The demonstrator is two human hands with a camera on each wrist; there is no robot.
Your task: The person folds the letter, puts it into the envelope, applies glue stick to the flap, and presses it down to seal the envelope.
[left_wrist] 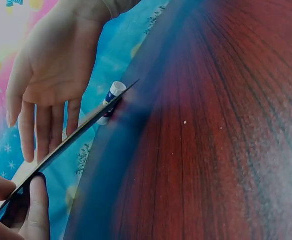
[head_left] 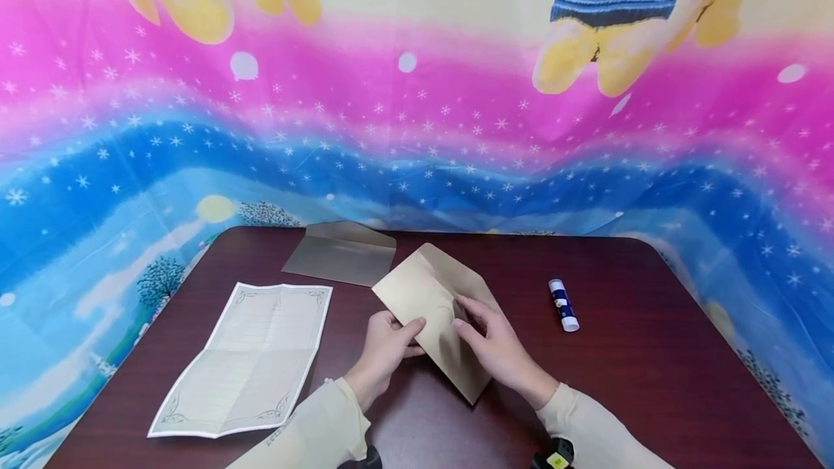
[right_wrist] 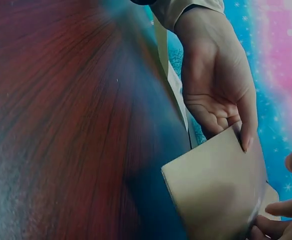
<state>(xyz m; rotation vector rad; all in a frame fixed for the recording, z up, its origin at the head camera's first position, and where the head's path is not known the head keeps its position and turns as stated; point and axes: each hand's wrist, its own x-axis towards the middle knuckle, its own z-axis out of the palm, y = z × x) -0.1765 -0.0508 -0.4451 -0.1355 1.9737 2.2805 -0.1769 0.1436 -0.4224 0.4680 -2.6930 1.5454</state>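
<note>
My left hand (head_left: 384,346) pinches the lower left edge of a tan paper envelope (head_left: 423,299), with its thumb on the near face and fingers behind. The envelope is tilted above the table, its flap (head_left: 485,284) unfolded toward the upper right. My right hand (head_left: 502,346) touches the envelope near the mouth with extended fingers. In the left wrist view the envelope (left_wrist: 65,142) appears edge-on, with the right hand's (left_wrist: 60,65) straight fingers beyond it. The right wrist view shows the left thumb lying on the envelope (right_wrist: 211,185) and the right fingertips (right_wrist: 278,212) at its edge.
A creased sheet of bordered paper (head_left: 254,360) lies at left on the dark wooden table (head_left: 651,382). Behind it is a second envelope (head_left: 339,255) with its flap raised. A glue stick (head_left: 563,305) lies at right. A patterned cloth (head_left: 404,114) hangs around the table.
</note>
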